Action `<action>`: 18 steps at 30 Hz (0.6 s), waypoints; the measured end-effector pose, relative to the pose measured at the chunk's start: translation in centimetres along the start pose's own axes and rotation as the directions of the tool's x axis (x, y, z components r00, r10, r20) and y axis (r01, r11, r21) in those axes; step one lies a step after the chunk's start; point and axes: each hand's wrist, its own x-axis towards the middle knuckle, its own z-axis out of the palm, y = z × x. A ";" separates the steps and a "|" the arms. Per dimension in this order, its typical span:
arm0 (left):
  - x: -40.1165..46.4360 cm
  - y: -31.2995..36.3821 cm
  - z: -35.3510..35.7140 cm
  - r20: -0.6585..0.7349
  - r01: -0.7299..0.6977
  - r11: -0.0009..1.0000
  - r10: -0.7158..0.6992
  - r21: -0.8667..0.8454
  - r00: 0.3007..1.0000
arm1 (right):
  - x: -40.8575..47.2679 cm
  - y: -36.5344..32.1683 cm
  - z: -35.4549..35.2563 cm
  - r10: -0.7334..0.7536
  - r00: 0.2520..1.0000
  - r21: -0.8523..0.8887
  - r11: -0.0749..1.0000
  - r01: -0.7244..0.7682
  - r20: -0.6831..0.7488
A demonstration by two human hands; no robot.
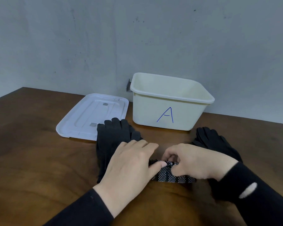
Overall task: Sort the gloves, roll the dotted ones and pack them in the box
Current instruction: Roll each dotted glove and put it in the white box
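A black glove with white dots (167, 174) lies partly rolled on the wooden table near me. My left hand (129, 165) rests over its left end, thumb pressing on the roll. My right hand (194, 160) pinches the roll's top edge with curled fingers. A plain black glove pile (111, 137) lies flat to the left, partly under my left hand. Another plain black glove pile (211, 139) lies to the right, behind my right hand. The cream box (153, 111) marked "A" stands open behind the gloves; nothing shows on the inner walls I see, and its bottom is hidden.
The box's white lid (88, 115) lies upside down on the table left of the box, its near corner under the left glove pile. A grey wall rises just behind the box. Bare wooden table (31, 152) stretches to the left.
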 end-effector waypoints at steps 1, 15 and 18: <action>0.1 -0.4 -0.6 -0.043 0.018 0.999 -0.019 -0.035 0.999 | 0.1 -0.2 -0.2 0.003 1.000 -0.026 1.000 -0.002 0.031; 1.6 -6.3 -1.9 -0.038 0.131 0.940 -0.150 -0.315 0.988 | -1.1 1.3 -8.5 0.030 0.902 0.197 0.978 0.062 -0.431; 1.7 -6.5 -1.7 -0.016 0.137 0.933 -0.151 -0.334 0.988 | 0.3 1.5 -14.0 0.071 0.733 0.208 0.973 0.097 -0.676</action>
